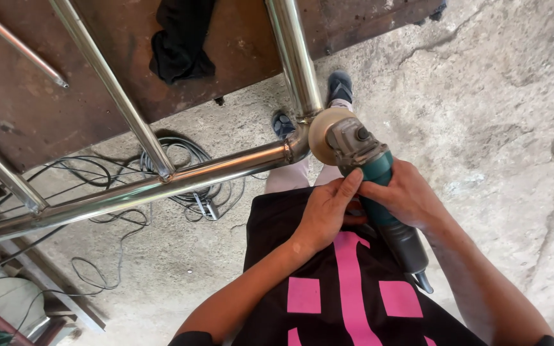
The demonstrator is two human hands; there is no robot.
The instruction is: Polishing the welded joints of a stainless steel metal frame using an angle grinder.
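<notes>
Steel tubing of a polished frame [129, 192] ran from the left toward its welded corner, above coiled black cables [187, 186] on the concrete floor [482, 96]. Next, the left hand [325, 214] curled its fingers around a teal angle grinder [379, 192], whose buffing disc [322, 134] touched the corner; the right hand [408, 195] gripped the grinder's body

no packages, labels, signs or screens
</notes>
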